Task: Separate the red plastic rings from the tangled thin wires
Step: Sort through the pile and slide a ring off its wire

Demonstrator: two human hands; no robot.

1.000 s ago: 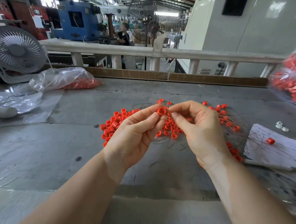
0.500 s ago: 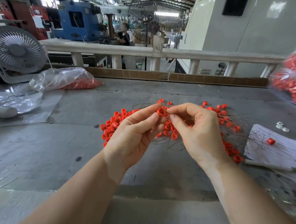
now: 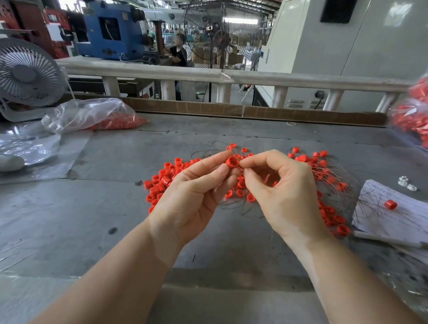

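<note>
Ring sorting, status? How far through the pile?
Done: a heap of loose red rings lies wire-free left of the hands. In hand: the left hand pinches one ring while the right hand picks at it, apparently at a wire. Left: rings still caught in thin wires on the right side of the table. Looks roughly midway.

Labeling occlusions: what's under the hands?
Under the left hand and right hand: a red ring pile and thin wires on the table. The pile's middle is covered.
</note>
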